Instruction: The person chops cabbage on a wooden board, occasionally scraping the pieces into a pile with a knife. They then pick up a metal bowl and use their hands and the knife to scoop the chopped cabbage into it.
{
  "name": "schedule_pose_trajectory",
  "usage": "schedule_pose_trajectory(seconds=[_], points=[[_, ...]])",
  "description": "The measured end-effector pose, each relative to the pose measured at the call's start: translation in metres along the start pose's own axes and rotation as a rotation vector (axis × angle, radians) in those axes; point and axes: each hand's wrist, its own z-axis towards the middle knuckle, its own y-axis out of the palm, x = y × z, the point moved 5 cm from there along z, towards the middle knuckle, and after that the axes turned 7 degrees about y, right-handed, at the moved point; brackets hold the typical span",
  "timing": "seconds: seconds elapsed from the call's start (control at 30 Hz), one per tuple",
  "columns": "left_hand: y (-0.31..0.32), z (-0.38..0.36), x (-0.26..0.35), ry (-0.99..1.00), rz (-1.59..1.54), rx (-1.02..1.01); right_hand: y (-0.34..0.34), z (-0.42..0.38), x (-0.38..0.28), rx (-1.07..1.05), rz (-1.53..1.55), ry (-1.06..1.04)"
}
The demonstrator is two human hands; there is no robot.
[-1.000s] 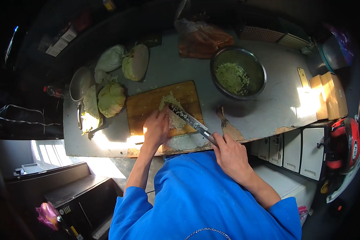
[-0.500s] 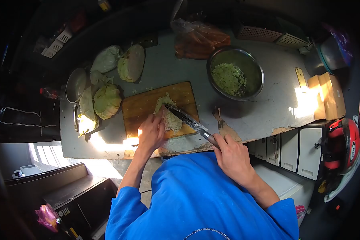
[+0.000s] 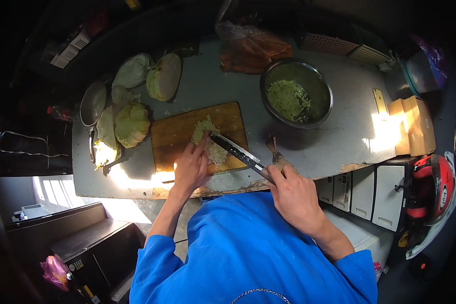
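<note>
My right hand [image 3: 295,200] is wrapped around the handle of a dark-bladed kitchen knife [image 3: 236,153]. The blade points up and left, its tip over a pile of finely chopped cabbage [image 3: 217,154]. Bits of cabbage cling to the blade. Under the pile lies a wooden cutting board [image 3: 172,137]. My left hand [image 3: 190,166] rests at the pile's left side with its fingers stretched forward, the foremost fingertip right at the knife's tip. To the right, a steel bowl [image 3: 323,104] holds more chopped cabbage.
Left of the board stand a cabbage [image 3: 132,125], a cut cabbage half [image 3: 163,76] and a pan [image 3: 92,104]. A plastic bag of carrots [image 3: 253,53] lies at the back. Toward the right are a phone [image 3: 379,101] and wooden blocks [image 3: 411,125]. The table's front edge is worn.
The view has shifted slightly. The knife tip has moved a little rightward over the pile, and a left fingertip now reaches up beside it. My right hand keeps its grip.
</note>
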Motion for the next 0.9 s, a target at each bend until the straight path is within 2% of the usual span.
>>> schedule_pose_trajectory(seconds=[0.07,0.13,0.2,0.27,0.4,0.43,0.5,0.53,0.63,0.77,0.83,0.9], points=[[-0.006,-0.002,0.013,0.022,0.008,0.004,0.0,0.002,0.0,-0.009,0.013,0.007],[0.002,-0.004,0.038,0.233,0.086,-0.134,-0.003,0.003,-0.002,-0.009,0.015,-0.001],[0.011,-0.001,0.024,0.181,0.072,-0.119,-0.007,0.003,-0.002,-0.012,0.013,-0.008],[0.021,-0.002,-0.023,0.056,0.15,0.064,-0.009,0.001,0.001,-0.005,0.037,0.014],[-0.015,0.006,-0.011,0.055,-0.063,0.239,-0.013,0.002,0.018,0.019,0.121,0.041],[-0.018,0.005,-0.009,0.025,-0.103,0.277,-0.011,0.004,0.026,-0.025,0.238,0.106],[-0.015,0.003,-0.012,-0.028,-0.163,0.299,-0.003,0.009,0.039,-0.124,0.436,0.245],[-0.013,0.001,-0.014,-0.074,-0.224,0.313,0.009,0.01,0.046,-0.129,0.432,0.243],[-0.005,0.003,-0.012,-0.074,-0.182,0.308,0.058,0.007,0.07,-0.215,0.806,0.395],[-0.001,0.011,-0.009,-0.051,-0.296,0.354,0.089,0.005,0.075,-0.267,0.911,0.426],[-0.003,0.015,-0.013,0.099,-0.176,0.349,0.094,0.004,0.071,-0.238,0.902,0.415],[-0.006,0.015,-0.016,0.037,-0.169,0.289,0.1,0.007,0.069,-0.194,0.816,0.373]])
